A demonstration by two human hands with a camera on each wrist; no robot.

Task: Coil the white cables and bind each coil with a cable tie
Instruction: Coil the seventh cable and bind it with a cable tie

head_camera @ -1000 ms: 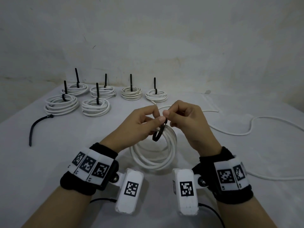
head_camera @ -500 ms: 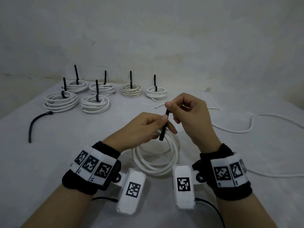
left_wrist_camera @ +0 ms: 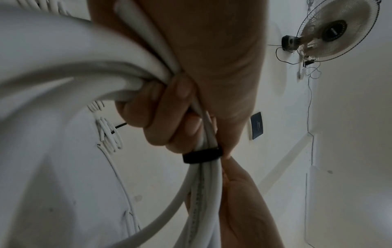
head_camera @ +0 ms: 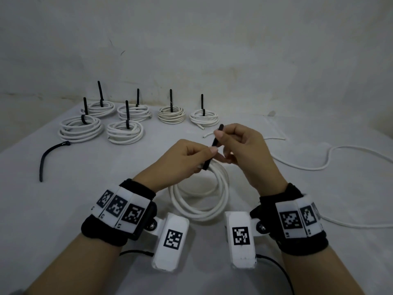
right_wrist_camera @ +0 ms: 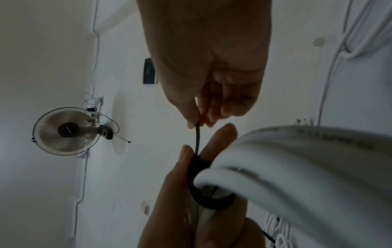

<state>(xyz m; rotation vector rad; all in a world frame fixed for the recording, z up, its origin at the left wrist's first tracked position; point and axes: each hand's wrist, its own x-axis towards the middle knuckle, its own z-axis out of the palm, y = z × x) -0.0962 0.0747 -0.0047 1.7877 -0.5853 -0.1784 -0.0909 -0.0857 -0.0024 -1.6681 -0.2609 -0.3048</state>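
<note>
A white-covered table [head_camera: 32, 209] filled the lower scene, backed by a pale wall [head_camera: 212, 39]. On the wall, seen from the wrist views, hung a round fan [left_wrist_camera: 331, 31] and a dark panel [left_wrist_camera: 257, 126]. At the far left of the table lay six bound coils [head_camera: 125, 116], each with a black tie tail standing upright. A loose white cable [head_camera: 319, 165] snaked across the right side of the table toward the far edge. At the near centre, between the two wrists, was the coil in progress [head_camera: 200, 201], tilted with its far side lifted up to the hands. The left hand [head_camera: 180, 160] had its fingers curled around the bunched strands of that coil, thumb and forefinger pinching at the point where the black cable tie [head_camera: 213, 145] looped around them; the left wrist view showed the tie's band [left_wrist_camera: 202, 155] wrapped snugly around the strands. The right hand [head_camera: 244, 150], just right of the left and slightly farther, pinched the tie's free tail between thumb and forefinger, the tail running up and away from the loop, and its other fingers were curled in. A spare black tie [head_camera: 45, 158] lay bent on the table at the left, near the bound coils and apart from both hands.
</note>
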